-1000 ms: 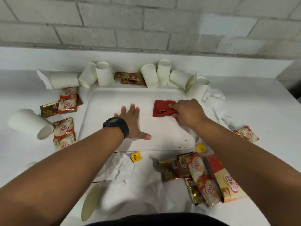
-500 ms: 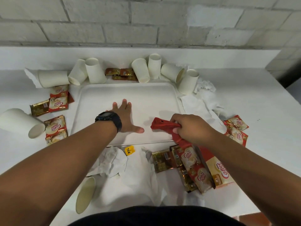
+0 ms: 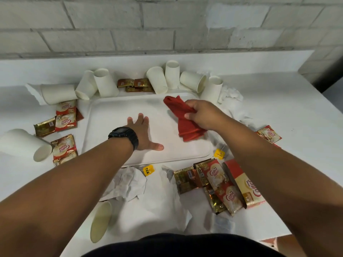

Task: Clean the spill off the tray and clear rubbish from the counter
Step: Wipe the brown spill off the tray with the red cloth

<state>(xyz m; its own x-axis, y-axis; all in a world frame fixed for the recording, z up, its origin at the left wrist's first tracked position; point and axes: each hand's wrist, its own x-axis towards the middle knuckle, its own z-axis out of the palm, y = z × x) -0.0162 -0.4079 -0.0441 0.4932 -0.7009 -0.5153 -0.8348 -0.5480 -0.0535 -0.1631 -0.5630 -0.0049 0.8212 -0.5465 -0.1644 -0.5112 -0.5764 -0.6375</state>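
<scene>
red cloth (image 3: 185, 117) bunched in right hand (image 3: 201, 114) — left hand (image 3: 143, 134) flat on tray (image 3: 104, 127)

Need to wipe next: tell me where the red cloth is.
Head view: the red cloth is bunched in the right hand, over the tray's right side, near the cups at the back.

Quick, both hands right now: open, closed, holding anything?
Left hand: open, flat on the white tray, holding nothing.
Right hand: fingers closed around the red cloth over the tray.
</scene>
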